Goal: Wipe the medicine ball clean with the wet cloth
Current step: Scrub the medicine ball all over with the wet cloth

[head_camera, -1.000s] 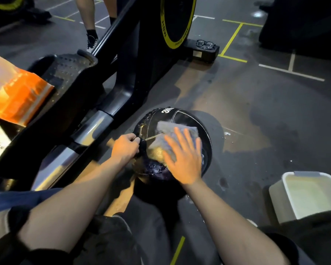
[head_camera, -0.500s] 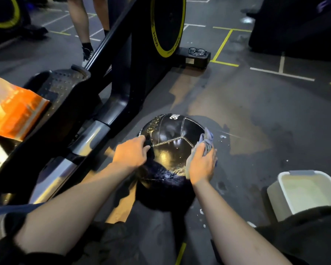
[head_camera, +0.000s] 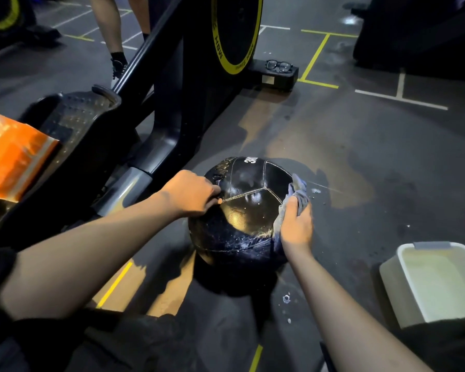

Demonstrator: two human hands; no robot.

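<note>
Sliding off the top, the right hand [head_camera: 297, 226] presses the grey wet cloth [head_camera: 295, 194] against the black stitched medicine ball's [head_camera: 249, 210] right side on the floor; the left hand [head_camera: 191, 193] grips its left edge, black exercise machine [head_camera: 145, 116] just beside, white plastic tub [head_camera: 435, 283] nearby.

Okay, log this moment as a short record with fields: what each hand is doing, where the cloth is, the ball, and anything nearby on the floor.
left hand: grips the ball's left upper side
right hand: presses the cloth against the ball's right side
cloth: grey, bunched under the right hand
medicine ball: black, on the floor, shiny with wet droplets
white tub: on the floor to the right, apart from the ball
glasses: on the exercise machine's base
</note>
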